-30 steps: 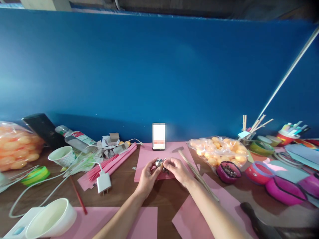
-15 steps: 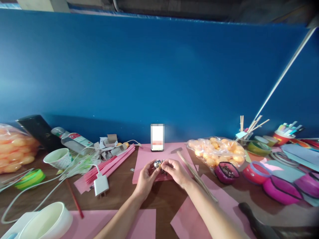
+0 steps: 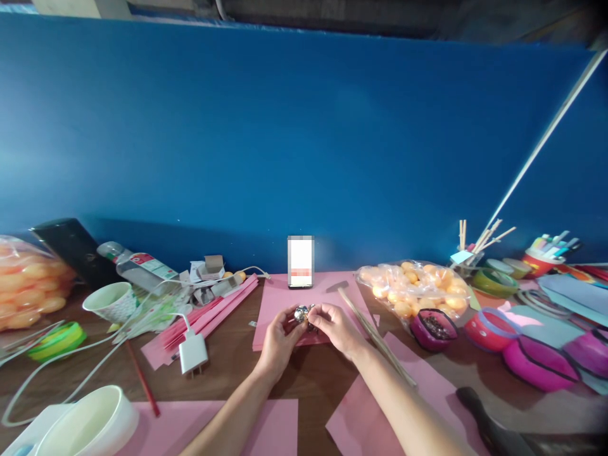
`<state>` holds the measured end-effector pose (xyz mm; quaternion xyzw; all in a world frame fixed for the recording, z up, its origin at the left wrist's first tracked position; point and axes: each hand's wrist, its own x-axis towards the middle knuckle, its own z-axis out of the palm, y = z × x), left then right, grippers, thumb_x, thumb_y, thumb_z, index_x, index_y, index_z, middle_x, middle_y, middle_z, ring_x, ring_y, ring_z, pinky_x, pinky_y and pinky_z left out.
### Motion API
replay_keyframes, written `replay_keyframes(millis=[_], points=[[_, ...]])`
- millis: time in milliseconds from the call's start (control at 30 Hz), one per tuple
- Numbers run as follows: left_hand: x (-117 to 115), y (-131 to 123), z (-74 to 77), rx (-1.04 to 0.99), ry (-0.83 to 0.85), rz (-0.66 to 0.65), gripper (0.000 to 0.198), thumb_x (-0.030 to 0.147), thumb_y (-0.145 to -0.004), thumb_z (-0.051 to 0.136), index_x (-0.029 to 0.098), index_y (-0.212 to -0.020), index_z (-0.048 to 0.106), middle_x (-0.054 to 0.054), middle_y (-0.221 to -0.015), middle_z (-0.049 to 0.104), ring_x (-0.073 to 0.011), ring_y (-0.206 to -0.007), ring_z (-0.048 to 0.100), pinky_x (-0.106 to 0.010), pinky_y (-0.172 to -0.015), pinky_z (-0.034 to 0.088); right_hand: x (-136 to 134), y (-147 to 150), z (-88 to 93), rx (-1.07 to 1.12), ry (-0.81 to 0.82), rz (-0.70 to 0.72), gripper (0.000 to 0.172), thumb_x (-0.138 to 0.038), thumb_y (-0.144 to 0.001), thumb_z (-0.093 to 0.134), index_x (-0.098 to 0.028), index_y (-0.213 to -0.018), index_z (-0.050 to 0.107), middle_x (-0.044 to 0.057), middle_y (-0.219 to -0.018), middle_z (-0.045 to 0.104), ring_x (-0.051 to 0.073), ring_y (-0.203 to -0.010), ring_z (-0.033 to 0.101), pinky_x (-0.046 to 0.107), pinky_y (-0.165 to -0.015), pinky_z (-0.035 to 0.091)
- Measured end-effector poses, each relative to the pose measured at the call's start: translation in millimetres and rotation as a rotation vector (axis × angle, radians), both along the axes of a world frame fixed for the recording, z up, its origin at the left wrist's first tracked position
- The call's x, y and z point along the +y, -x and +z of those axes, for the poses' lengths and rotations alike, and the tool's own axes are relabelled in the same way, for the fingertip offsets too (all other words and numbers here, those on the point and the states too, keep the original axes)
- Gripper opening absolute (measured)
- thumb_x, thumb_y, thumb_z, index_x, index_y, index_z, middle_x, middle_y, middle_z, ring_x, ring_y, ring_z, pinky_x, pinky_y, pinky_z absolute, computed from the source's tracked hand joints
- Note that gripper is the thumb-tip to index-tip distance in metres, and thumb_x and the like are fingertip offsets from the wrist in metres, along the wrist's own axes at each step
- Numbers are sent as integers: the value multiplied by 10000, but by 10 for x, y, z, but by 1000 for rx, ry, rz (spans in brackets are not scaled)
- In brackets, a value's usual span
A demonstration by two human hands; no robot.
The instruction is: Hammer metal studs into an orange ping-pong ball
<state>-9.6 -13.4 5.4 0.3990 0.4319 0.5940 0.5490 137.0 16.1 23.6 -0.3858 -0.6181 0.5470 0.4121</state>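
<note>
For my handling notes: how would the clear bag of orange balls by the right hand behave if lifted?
The bag of orange balls looks thin and crinkled, so probably floppy. Its round balls would likely shift; they resemble table-tennis balls, so probably light.

There is one camera, worn on the person's head, facing forward and tipped a little down over the bench (image 3: pixel 228 361) toward the blue wall (image 3: pixel 304 139), which fills the upper half. It sits close: both forearms reach up from the bottom edge, and the left hand (image 3: pixel 278 339) and right hand (image 3: pixel 336 326) meet on a small shiny piece (image 3: pixel 301 312) near the centre. The wide lens spans the bench from the bag of orange balls (image 3: pixel 28 285) far left to the pink bowls (image 3: pixel 536 364) far right
</note>
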Motion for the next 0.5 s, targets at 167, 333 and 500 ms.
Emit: replay_keyframes(millis=[167,333,500], points=[[4,-2,-19,19,3,5,485,279,-667,691,153,-1100,511,-108,-1083,640,-235,-996,603,-365,-865,485,9,2,-25,23,-23,13,246,-458,-753,586,-212,-740,596,0,-758,631,164,-677,566,291,-658,446],[8,0,-27,14,-1,12,486,282,-664,692,158,-1101,518,-105,-1078,642,-233,-981,608,-364,-857,486,-5,7,-7,49,60,26,251,-466,-738,597,-215,-743,584,-6,-718,621,154,-613,554,279,-592,435],[15,2,-39,3,1,11,489,279,-652,699,163,-1096,531,-101,-1075,646,-228,-977,610,-356,-852,485,-4,5,5,38,27,30,254,-465,-741,592,-211,-733,582,-5,-740,630,165,-666,564,288,-638,442]])
